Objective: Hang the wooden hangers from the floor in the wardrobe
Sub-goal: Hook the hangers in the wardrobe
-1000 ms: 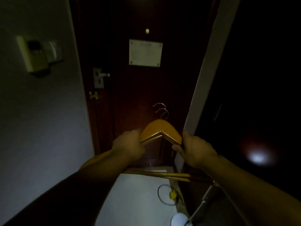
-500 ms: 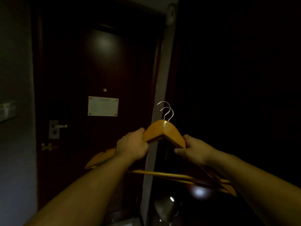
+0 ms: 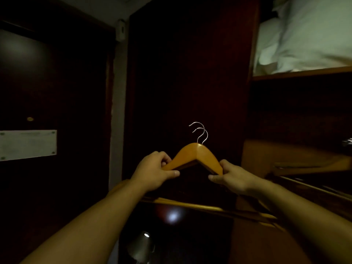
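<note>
Gripping is two-handed: left hand (image 3: pixel 154 172) closed round the left arm of the stacked wooden hangers (image 3: pixel 194 155), right hand (image 3: pixel 232 178) round the right arm, held mid-air before the wardrobe (image 3: pixel 285 103). Two hooks (image 3: pixel 201 132) sit offset, so one could be missed at the rail. Farther in, no rail is seen; a dark misjudged reach risks a drop.

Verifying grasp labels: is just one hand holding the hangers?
No, the left hand and the right hand each grip one shoulder of the wooden hangers.
</note>
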The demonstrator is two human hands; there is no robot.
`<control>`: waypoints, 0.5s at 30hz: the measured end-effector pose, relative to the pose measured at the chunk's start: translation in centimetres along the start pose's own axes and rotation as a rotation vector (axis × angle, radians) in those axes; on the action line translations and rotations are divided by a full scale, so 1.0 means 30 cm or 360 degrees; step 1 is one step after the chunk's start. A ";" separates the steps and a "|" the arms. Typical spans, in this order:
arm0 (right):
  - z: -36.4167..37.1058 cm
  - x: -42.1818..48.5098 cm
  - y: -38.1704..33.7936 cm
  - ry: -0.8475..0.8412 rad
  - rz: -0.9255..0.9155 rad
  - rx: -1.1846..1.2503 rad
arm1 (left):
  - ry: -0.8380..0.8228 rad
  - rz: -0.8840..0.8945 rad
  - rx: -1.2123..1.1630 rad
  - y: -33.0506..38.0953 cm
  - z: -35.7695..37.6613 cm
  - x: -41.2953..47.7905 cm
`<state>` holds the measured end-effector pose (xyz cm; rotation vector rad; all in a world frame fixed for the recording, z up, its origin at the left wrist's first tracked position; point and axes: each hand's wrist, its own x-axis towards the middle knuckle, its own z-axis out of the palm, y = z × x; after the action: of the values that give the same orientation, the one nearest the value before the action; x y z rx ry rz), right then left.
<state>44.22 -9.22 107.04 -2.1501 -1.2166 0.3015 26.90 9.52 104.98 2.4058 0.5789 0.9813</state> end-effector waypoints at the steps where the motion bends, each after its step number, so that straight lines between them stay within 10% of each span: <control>1: -0.016 -0.039 0.025 0.0024 0.0045 0.0004 | -0.0008 0.0055 0.0012 0.024 0.026 -0.007; 15: -0.399 -0.553 0.330 0.0419 0.0496 -0.0070 | -0.0365 0.0533 0.0179 0.514 0.455 -0.034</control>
<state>47.76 -31.64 108.19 -2.3303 -0.7478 0.1171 39.26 -6.96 104.59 2.7258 0.1545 0.7997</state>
